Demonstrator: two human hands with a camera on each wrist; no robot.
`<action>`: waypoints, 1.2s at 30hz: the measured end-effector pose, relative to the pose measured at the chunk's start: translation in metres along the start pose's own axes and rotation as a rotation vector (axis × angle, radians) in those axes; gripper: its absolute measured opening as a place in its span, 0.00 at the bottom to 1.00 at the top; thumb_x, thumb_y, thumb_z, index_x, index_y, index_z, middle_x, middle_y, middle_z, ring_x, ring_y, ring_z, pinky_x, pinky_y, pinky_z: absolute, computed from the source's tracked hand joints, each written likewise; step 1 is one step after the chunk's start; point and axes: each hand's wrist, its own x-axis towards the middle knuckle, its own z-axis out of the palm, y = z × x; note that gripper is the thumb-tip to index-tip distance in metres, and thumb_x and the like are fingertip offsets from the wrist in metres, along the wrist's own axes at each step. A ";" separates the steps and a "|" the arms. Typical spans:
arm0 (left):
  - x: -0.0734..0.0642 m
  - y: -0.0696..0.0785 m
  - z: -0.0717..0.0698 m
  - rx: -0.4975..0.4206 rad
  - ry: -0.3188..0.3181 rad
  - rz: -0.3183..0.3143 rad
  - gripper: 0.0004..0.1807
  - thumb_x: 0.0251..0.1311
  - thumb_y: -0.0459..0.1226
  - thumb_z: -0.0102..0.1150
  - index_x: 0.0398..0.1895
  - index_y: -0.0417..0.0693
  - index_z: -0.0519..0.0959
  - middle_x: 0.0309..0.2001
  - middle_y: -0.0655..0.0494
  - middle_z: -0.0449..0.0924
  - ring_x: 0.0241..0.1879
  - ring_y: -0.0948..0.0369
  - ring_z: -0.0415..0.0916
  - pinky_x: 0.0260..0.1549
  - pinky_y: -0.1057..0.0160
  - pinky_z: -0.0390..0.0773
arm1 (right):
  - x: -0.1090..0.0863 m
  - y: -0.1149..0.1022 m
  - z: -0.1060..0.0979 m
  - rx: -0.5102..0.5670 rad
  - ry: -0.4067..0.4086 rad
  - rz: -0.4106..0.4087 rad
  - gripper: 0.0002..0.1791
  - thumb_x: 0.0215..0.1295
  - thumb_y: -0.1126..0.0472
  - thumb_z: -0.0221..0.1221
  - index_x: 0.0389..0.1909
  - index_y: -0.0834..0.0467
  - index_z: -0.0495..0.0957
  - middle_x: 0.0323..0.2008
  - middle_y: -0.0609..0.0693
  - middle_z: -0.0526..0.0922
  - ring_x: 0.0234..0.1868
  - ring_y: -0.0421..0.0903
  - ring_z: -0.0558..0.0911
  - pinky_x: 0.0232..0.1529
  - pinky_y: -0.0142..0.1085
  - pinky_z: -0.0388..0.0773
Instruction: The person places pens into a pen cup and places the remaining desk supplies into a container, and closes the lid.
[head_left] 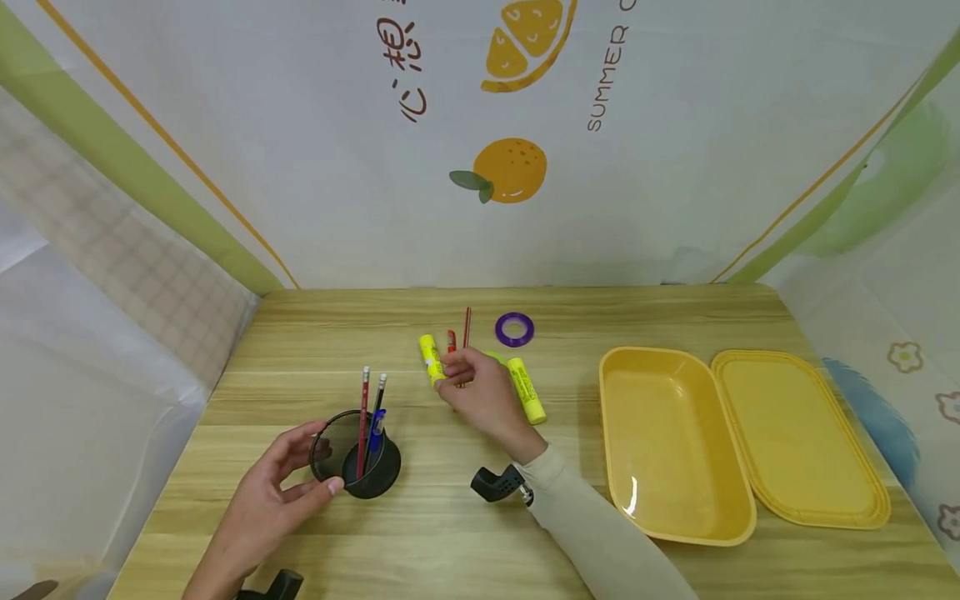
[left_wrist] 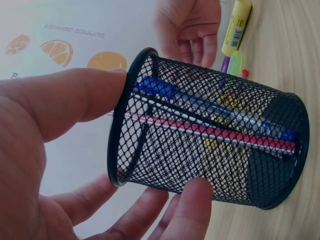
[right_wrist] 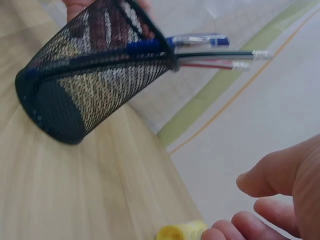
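My left hand (head_left: 262, 492) holds a black mesh pen cup (head_left: 386, 475) by its rim, thumb at the near side and fingers around the far side. Inside lean a red pencil (head_left: 365, 417), a black pencil (head_left: 381, 390) and a blue pen (head_left: 377, 427). My right hand (head_left: 483, 400) hovers over the table beside a yellow glue stick (head_left: 429, 354). In the right wrist view its thumb and fingers (right_wrist: 272, 172) are apart with nothing between them. A second yellow glue stick (head_left: 528, 393) lies right of this hand, which partly hides a green item (head_left: 497, 357).
Beyond the right hand lie a thin red pencil (head_left: 468, 321), a small red item (head_left: 452, 340) and a purple tape roll (head_left: 501, 333). On the right stands a yellow box (head_left: 603, 417), its lid (head_left: 802, 433) flat next to it. A printed curtain (head_left: 337, 208) hangs behind the table.
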 end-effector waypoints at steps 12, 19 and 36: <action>0.001 0.000 0.000 0.000 -0.010 -0.006 0.40 0.65 0.39 0.75 0.78 0.51 0.66 0.65 0.43 0.76 0.58 0.71 0.78 0.47 0.70 0.85 | 0.001 0.024 0.002 -0.077 0.010 0.013 0.20 0.64 0.61 0.72 0.56 0.63 0.85 0.46 0.55 0.88 0.42 0.45 0.87 0.44 0.37 0.87; 0.000 0.000 0.000 0.005 -0.004 0.001 0.40 0.65 0.38 0.75 0.77 0.51 0.67 0.65 0.44 0.77 0.57 0.72 0.78 0.46 0.69 0.86 | 0.001 0.031 0.003 -0.122 0.001 0.002 0.19 0.64 0.62 0.73 0.53 0.64 0.85 0.42 0.53 0.88 0.40 0.44 0.87 0.41 0.35 0.86; 0.000 -0.001 0.000 0.006 -0.008 -0.001 0.39 0.66 0.38 0.74 0.78 0.53 0.66 0.65 0.46 0.76 0.58 0.75 0.77 0.47 0.69 0.85 | 0.003 0.035 0.008 -0.293 0.085 -0.025 0.13 0.60 0.63 0.76 0.45 0.61 0.88 0.37 0.49 0.89 0.34 0.39 0.83 0.37 0.32 0.83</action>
